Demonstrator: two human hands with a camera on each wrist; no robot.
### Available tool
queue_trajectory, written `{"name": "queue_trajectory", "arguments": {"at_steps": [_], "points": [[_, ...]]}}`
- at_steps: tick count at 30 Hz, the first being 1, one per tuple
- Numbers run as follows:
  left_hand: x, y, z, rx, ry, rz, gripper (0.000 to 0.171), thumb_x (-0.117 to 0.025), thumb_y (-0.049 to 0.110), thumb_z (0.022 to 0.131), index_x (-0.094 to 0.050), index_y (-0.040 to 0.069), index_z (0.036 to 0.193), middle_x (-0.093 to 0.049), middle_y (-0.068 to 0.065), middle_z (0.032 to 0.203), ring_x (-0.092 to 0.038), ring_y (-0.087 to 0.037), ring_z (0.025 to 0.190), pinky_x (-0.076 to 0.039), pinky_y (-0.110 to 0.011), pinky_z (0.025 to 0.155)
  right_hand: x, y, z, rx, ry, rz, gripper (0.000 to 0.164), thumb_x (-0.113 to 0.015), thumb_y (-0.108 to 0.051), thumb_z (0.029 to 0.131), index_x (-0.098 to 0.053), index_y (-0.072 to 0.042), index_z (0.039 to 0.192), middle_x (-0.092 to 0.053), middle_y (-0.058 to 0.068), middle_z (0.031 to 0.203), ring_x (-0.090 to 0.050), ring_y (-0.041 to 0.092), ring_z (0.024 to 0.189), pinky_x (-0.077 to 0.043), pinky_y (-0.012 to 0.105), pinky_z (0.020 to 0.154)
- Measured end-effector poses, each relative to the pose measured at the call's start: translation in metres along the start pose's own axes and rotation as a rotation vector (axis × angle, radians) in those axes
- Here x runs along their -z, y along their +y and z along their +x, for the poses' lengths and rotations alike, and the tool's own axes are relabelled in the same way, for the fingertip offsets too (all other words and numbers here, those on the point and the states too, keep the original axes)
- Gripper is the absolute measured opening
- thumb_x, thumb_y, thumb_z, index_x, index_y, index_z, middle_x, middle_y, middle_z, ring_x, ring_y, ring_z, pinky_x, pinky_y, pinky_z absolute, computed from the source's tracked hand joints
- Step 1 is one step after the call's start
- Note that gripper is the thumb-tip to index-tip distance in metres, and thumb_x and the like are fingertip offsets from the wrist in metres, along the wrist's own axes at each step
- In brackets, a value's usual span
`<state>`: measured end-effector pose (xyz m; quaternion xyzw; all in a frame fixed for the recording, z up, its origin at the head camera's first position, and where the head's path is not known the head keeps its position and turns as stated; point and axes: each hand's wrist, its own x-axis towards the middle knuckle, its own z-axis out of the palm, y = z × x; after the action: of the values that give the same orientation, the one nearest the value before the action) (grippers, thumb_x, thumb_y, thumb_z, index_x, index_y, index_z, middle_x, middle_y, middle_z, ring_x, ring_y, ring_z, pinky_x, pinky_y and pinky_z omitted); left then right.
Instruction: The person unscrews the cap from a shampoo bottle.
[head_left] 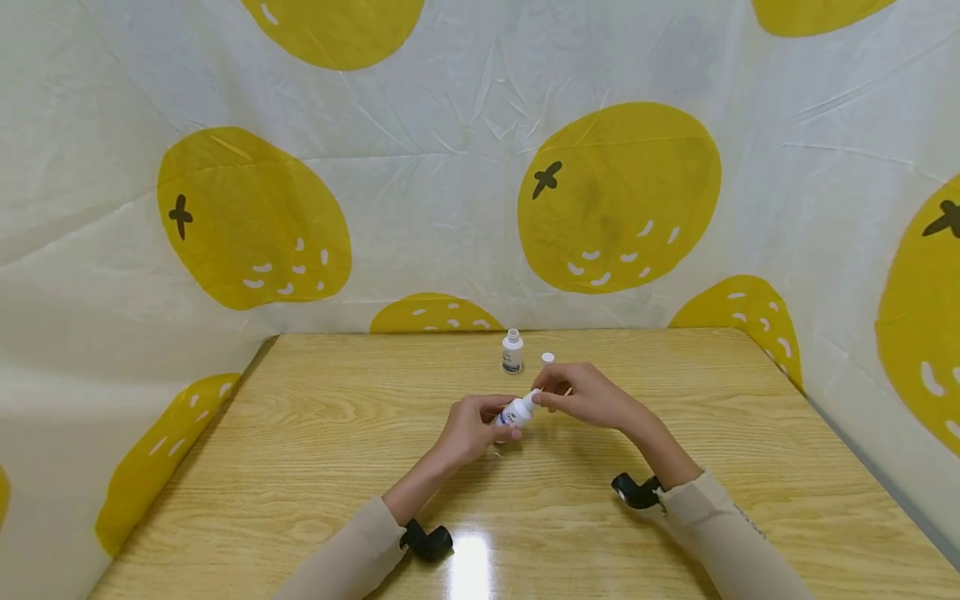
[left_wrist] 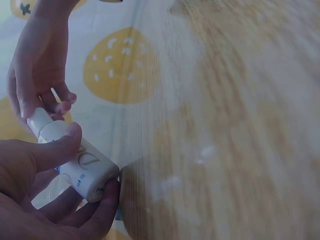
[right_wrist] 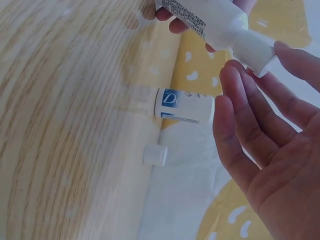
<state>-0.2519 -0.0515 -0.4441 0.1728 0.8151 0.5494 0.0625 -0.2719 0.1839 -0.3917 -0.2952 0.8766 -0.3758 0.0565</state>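
A small white bottle [head_left: 513, 414] with a printed label is gripped in my left hand [head_left: 468, 429], tilted with its top toward the right. In the left wrist view, the left thumb lies along the bottle [left_wrist: 87, 167] and fingers curl under its base. My right hand [head_left: 588, 396] pinches the white cap [right_wrist: 252, 51] at the bottle's top between thumb and fingers. The cap sits on the neck; how tightly cannot be told. Beyond the hands stands a second white bottle [head_left: 512, 354], upright with its threaded neck bare. A loose white cap [head_left: 547, 358] rests to its right.
Everything rests on a wooden table [head_left: 337, 467], whose far edge meets a white cloth [head_left: 435, 217] printed with yellow fruit. Black wrist devices [head_left: 637, 492] are at both sleeves. Light glares off the table's near side.
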Motion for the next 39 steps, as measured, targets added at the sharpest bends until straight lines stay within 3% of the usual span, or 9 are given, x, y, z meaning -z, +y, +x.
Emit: {"name": "queue_trajectory", "arguments": {"at_steps": [10, 18, 22, 31, 39], "points": [[-0.0004, -0.0013, 0.0016, -0.004, -0.001, -0.022, 0.041, -0.082, 0.006, 0.087, -0.075, 0.008, 0.126, -0.077, -0.015, 0.118, -0.073, -0.021, 0.1, -0.061, -0.027, 0.075, 0.0003, -0.0019, -0.0004, 0.026, -0.002, -0.034, 0.021, -0.071, -0.023, 0.099, -0.071, -0.01, 0.115, -0.075, 0.004, 0.095, -0.068, 0.012, 0.085, -0.058, 0.04, 0.082], [0.0002, -0.002, 0.0019, -0.01, -0.006, -0.028, 0.04, -0.082, 0.005, 0.087, -0.075, 0.009, 0.126, -0.077, -0.014, 0.116, -0.073, -0.018, 0.097, -0.06, -0.025, 0.073, 0.0007, -0.0032, -0.0003, 0.002, 0.013, -0.01, 0.02, -0.069, -0.026, 0.1, -0.072, -0.009, 0.111, -0.074, 0.01, 0.091, -0.07, 0.031, 0.085, -0.055, 0.029, 0.073], [0.0006, -0.0008, 0.0013, -0.007, -0.005, -0.015, 0.042, -0.082, 0.006, 0.087, -0.074, 0.01, 0.127, -0.077, -0.013, 0.117, -0.073, -0.018, 0.098, -0.06, -0.026, 0.073, 0.0007, -0.0031, 0.0, 0.009, 0.004, -0.001, 0.018, -0.07, -0.024, 0.1, -0.072, -0.009, 0.109, -0.075, 0.008, 0.091, -0.071, 0.028, 0.084, -0.055, 0.026, 0.073], [0.0009, 0.0, 0.0016, 0.003, -0.004, 0.003, 0.041, -0.082, 0.008, 0.087, -0.075, 0.012, 0.127, -0.077, -0.01, 0.119, -0.072, -0.018, 0.101, -0.06, -0.028, 0.077, 0.0008, -0.003, 0.0008, 0.034, -0.011, -0.027, 0.02, -0.071, -0.021, 0.099, -0.072, -0.009, 0.115, -0.076, 0.008, 0.097, -0.068, 0.013, 0.085, -0.058, 0.039, 0.081], [0.0005, -0.0002, 0.0017, 0.007, 0.001, -0.001, 0.041, -0.083, 0.008, 0.087, -0.075, 0.013, 0.127, -0.077, -0.01, 0.118, -0.073, -0.018, 0.1, -0.06, -0.029, 0.076, 0.0011, -0.0044, 0.0004, -0.005, 0.007, -0.035, 0.021, -0.07, -0.027, 0.099, -0.074, -0.009, 0.11, -0.075, 0.007, 0.093, -0.069, 0.019, 0.082, -0.055, 0.027, 0.073]]}}
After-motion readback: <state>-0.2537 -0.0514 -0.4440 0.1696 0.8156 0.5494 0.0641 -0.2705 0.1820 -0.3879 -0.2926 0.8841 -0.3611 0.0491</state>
